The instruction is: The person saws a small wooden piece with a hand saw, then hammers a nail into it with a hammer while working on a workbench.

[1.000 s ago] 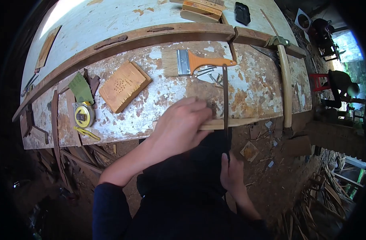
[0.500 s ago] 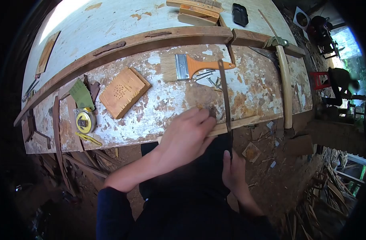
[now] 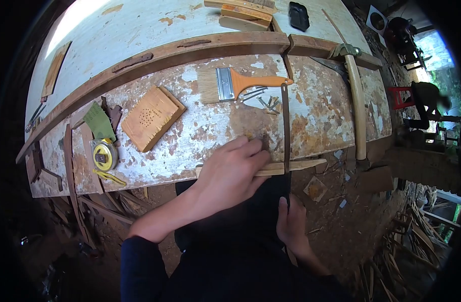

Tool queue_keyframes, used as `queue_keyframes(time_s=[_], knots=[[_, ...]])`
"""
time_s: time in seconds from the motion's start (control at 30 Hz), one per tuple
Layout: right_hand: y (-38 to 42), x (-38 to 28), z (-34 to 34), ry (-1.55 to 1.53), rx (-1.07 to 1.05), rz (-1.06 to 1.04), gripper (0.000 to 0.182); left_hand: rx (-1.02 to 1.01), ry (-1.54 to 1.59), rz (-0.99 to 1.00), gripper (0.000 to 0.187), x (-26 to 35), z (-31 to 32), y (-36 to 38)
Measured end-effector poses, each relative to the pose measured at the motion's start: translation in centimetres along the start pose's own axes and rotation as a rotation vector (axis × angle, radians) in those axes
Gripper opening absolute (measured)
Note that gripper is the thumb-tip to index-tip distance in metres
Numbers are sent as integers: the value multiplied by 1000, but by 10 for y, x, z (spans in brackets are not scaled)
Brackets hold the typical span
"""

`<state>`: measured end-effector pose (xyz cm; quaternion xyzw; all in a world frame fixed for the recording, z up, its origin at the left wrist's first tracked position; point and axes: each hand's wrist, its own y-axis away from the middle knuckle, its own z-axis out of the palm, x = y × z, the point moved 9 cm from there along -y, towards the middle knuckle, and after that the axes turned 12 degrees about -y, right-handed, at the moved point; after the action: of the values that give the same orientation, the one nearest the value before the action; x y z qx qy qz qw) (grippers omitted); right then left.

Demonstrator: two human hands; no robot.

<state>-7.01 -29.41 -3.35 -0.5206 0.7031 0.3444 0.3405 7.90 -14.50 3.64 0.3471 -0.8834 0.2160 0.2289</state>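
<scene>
My left hand [image 3: 230, 171] is closed over a thin pale wooden strip [image 3: 306, 165] at the bench's near edge. The strip tapers toward its right end, and my fingers hide its middle. In my closed right hand [image 3: 294, 224], below the edge, is the lower end of a long, narrow, dark saw blade [image 3: 286, 123]. It has a small hole at its far tip and stands almost straight away from me, crossing the strip just right of my left hand. Its teeth are too small to make out.
A paintbrush [image 3: 245, 83] and several screws [image 3: 269, 104] lie beyond my hands. Leftward are a wooden block with holes [image 3: 152, 118], sandpaper [image 3: 98, 121] and a tape measure [image 3: 105, 154]. A hammer [image 3: 357, 105] lies at the right, near a raised wooden rail [image 3: 165, 50].
The blade has drawn back toward me, its tip now nearer, and it stands straighter. The strip's right end has tipped and now sticks out past the bench edge. My left hand keeps its grip.
</scene>
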Motion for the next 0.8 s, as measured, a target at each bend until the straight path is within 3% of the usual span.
queue_keyframes(time_s=[0.27, 0.67, 0.77, 0.8], knots=[[-7, 21, 13, -438, -136, 244, 44, 31, 9, -4, 27, -5, -3, -2], [-8, 53, 29, -1032, -440, 529, 33, 33, -56, 43, 28, -1, -3, -4], [-24, -4, -4, -188, -98, -70, 22, 6, -97, 28, 28, 1, -3, -4], [-23, -6, -6, -105, -62, -49, 20, 4, -104, 25, 29, 1, -3, -4]])
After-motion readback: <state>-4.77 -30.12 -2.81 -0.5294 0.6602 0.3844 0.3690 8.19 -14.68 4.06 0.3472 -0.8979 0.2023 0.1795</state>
